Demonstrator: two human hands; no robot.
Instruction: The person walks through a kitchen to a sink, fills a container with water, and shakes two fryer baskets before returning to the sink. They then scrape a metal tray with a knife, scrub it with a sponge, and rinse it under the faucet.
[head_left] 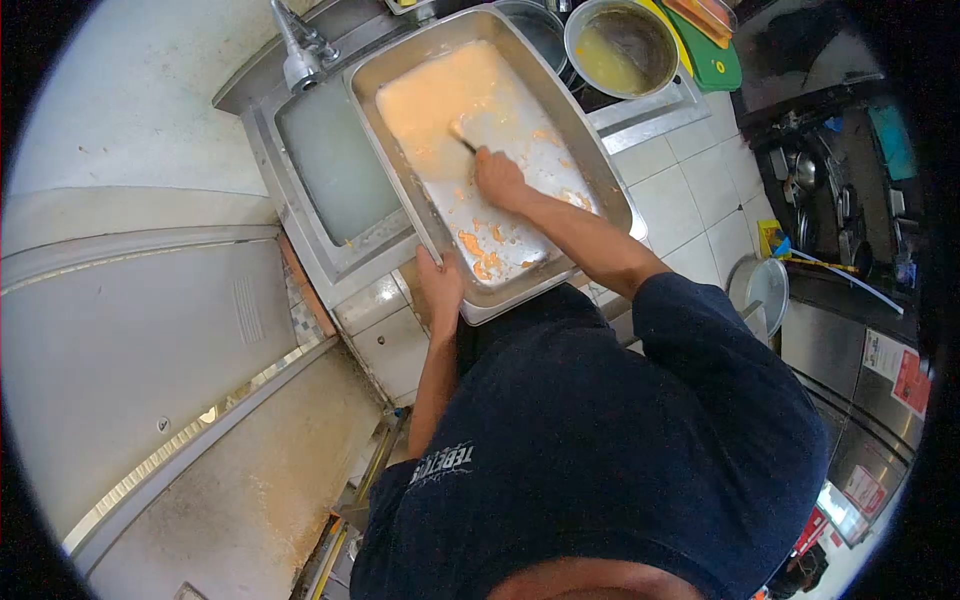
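Dark-handled, a utensil (pixel 467 146) sits in my closed right hand (pixel 499 180) over a metal tray (pixel 560 130); my left hand (pixel 440 286), partly curled, holds the tray's near left rim. Pale orange mixture (pixel 430 95) pools at its far end. Cloudy water lies in the sink (pixel 335 155) alongside; a pot (pixel 650 55) stands far right.

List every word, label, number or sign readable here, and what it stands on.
"TEBET…", white print on the dark navy T-shirt; last letters unclear.
Red-and-white paper notice on the grey steel surface: too small to read.
White-edged reddish notice below it: too blurred.
Small dark emblem on the wide pale-grey panel: too small to read.
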